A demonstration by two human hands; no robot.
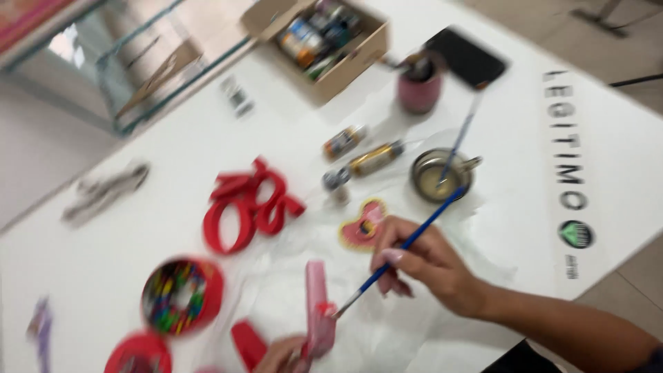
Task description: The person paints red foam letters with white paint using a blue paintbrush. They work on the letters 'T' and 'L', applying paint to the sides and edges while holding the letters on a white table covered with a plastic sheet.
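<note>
My right hand [421, 266] grips a blue-handled paintbrush [404, 245], whose bristle tip touches a small pink and red piece [319, 314]. My left hand [280, 356], low at the frame's bottom edge, holds that pink piece upright from below. A heart-shaped red and yellow piece [362, 224] lies just beyond my right fingers. The picture is blurred by motion.
On the white table [173, 145] lie red cut-out letters [252, 204], a round red tin of coloured bits [183, 295], its red lid [138, 354], paint bottles [366, 160], a metal dish with a brush [440, 174], a pink cup [418, 86], a black phone [465, 56] and a cardboard box of paints [324, 38].
</note>
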